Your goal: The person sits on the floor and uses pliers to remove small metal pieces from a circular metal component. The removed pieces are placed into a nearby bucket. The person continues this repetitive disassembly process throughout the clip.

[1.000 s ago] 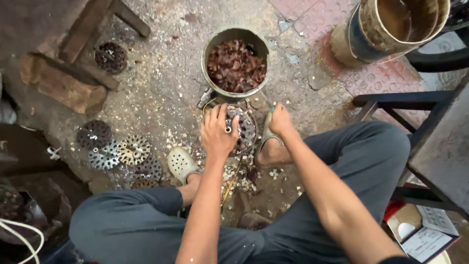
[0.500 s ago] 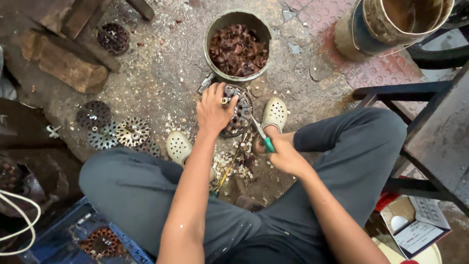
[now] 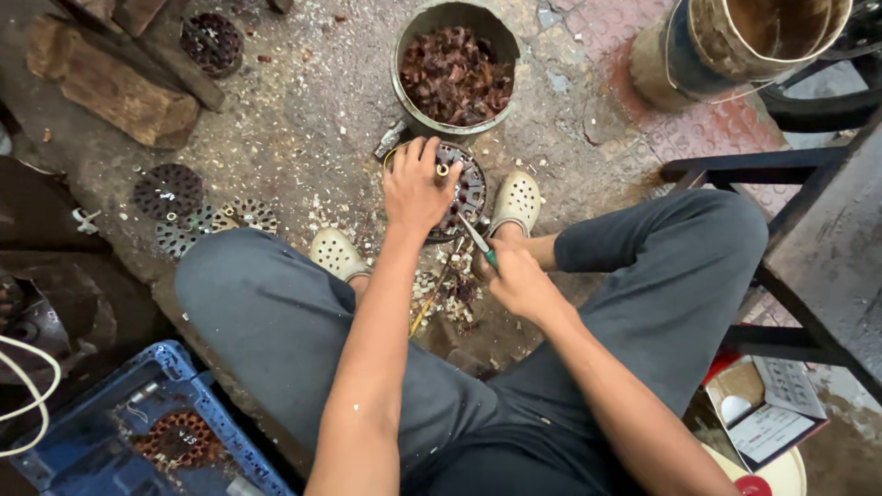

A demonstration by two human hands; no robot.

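Gritty concrete floor [image 3: 303,129] under you, littered with pale chips. Your left hand [image 3: 415,188] lies spread on the round perforated metal disc [image 3: 464,188] between your feet, fingers curled over its top edge at twelve o'clock. Your right hand [image 3: 516,280], at five o'clock from the disc, is closed round a green-handled tool [image 3: 478,241] whose tip touches the disc's lower rim. Just beyond the disc at twelve o'clock stands a metal bucket [image 3: 455,69] of brown scraps. More discs [image 3: 170,193] lie at nine o'clock.
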